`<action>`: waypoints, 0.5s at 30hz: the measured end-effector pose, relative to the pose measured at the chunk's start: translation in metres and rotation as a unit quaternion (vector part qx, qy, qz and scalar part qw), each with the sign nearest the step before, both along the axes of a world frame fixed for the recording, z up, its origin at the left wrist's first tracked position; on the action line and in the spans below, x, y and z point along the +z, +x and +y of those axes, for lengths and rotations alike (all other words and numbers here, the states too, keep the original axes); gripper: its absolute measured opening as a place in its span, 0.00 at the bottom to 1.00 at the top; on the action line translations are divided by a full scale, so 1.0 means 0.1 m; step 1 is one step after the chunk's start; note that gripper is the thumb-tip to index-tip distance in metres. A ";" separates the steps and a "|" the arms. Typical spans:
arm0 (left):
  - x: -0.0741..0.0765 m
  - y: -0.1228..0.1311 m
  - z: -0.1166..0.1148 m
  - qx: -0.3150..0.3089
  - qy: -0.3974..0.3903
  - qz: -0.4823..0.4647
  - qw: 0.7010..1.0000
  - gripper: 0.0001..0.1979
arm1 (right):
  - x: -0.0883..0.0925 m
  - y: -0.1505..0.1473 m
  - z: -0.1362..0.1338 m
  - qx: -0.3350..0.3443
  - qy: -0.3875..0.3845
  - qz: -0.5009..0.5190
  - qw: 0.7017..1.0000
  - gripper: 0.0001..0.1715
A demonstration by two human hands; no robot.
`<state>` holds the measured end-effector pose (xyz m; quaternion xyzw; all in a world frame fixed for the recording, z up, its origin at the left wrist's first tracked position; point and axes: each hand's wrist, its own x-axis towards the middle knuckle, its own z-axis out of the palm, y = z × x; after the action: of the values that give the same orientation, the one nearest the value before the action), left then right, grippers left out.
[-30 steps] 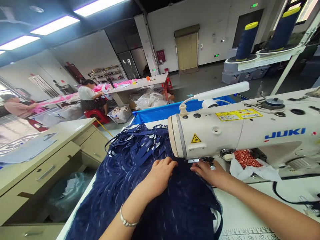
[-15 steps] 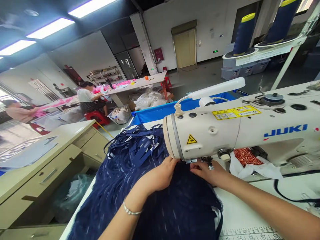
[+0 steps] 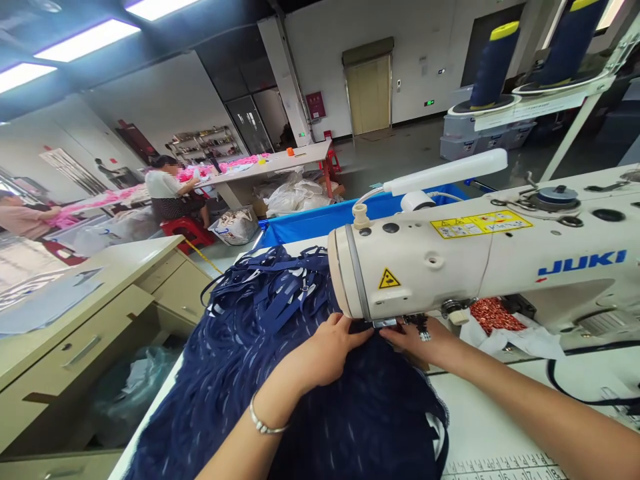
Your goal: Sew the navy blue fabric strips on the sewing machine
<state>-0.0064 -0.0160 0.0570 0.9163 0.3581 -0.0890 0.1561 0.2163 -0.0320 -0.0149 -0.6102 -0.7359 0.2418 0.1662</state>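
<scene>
A big heap of navy blue straps (image 3: 260, 333) covers the sewing table in front of me. My left hand (image 3: 323, 350) rests on the heap with its fingers pinching the blue material just under the head of the cream JUKI sewing machine (image 3: 480, 267). My right hand (image 3: 423, 340) lies flat beside it, fingertips at the needle area (image 3: 395, 325), pressing the same material. The needle itself is hidden by the machine head. A silver bracelet (image 3: 263, 425) sits on my left wrist.
A white bag of red pieces (image 3: 493, 315) lies behind the machine arm. Two navy thread cones (image 3: 493, 60) stand at the back right. Beige cabinets with drawers (image 3: 100, 327) are on my left. People sit at far tables (image 3: 270, 167) with pink material.
My left hand has slid right and forward, its fingers now meeting my right hand under the machine head. The view has shifted slightly.
</scene>
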 end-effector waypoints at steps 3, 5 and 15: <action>-0.07 -0.13 -0.05 0.006 -0.017 -0.046 0.999 0.38 | -0.05 -0.06 -0.08 0.011 0.035 -0.064 0.997 0.14; -0.08 -0.22 -0.08 0.019 -0.018 -0.068 0.997 0.36 | -0.07 -0.08 -0.13 0.034 0.053 -0.135 0.989 0.20; 0.02 -0.34 -0.16 0.057 -0.009 -0.101 0.993 0.29 | -0.23 -0.10 -0.02 -0.020 0.037 -0.087 0.995 0.18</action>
<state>-0.0401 -0.0322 0.0594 0.8974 0.3909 0.0097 0.2045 0.2068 -0.0336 -0.0378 -0.6369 -0.7437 0.1572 0.1286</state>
